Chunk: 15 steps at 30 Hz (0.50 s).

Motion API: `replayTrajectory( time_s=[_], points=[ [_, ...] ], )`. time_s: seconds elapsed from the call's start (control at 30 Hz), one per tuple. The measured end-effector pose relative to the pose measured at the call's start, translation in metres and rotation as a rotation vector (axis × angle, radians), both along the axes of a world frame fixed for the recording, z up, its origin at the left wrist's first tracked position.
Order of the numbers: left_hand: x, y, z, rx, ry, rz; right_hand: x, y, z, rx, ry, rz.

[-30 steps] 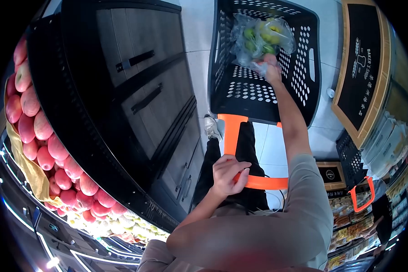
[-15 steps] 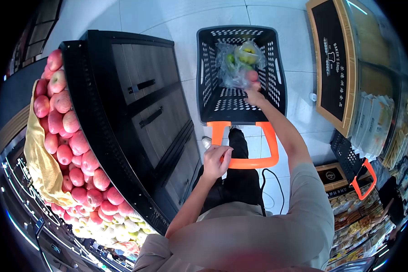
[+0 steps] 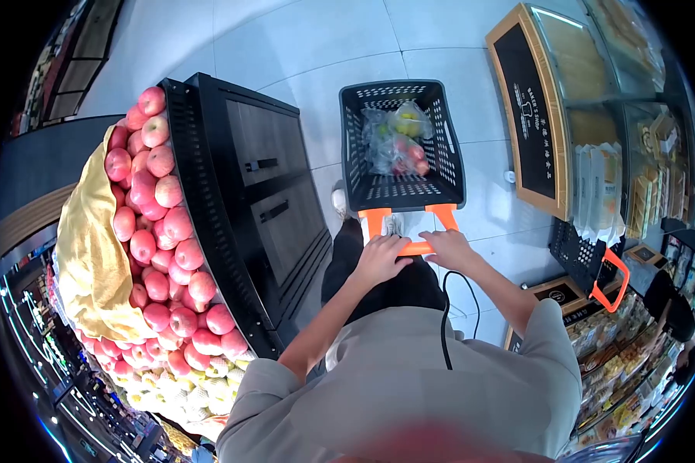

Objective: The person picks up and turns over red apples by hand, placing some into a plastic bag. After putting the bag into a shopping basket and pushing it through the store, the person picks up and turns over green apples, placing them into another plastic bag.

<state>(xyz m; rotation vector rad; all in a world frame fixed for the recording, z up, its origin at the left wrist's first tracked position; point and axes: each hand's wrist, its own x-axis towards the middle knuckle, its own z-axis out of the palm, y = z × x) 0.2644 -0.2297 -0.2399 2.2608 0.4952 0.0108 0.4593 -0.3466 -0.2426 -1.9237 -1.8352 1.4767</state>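
Note:
Both of my hands are on the orange handle (image 3: 415, 248) of a black perforated basket (image 3: 349, 154). My left hand (image 3: 381, 258) is wrapped round the handle's left part. My right hand (image 3: 446, 249) rests at its right part with the fingers closed on it. Inside the basket lie clear plastic bags (image 3: 377, 139), one with green fruit (image 3: 409, 122) and one with red apples (image 3: 411, 158).
To the left, red apples (image 3: 162, 231) are heaped on a black stand (image 3: 208, 177) beside a yellow cloth (image 3: 93, 239). Bakery shelves with a sign (image 3: 527, 112) stand at right. Another black basket (image 3: 575, 251) is below them. Grey tiled floor (image 3: 324, 62) lies ahead.
My right hand has left the apples in the basket and come back to the handle. My left hand stays on the handle. The basket appears lower in view, and the apple stand has shifted right.

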Motion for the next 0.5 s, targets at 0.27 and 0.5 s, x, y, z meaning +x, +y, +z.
replayTrajectory(
  time_s=[0.27,0.5],
  points=[
    [0.009,0.023,-0.032,0.149,0.133,-0.100,-0.034,0.027,-0.002,0.001,-0.353,-0.190],
    [0.027,0.082,-0.040,0.172,0.188,-0.263,-0.053,0.060,-0.005,0.012,-0.448,-0.410]
  ],
)
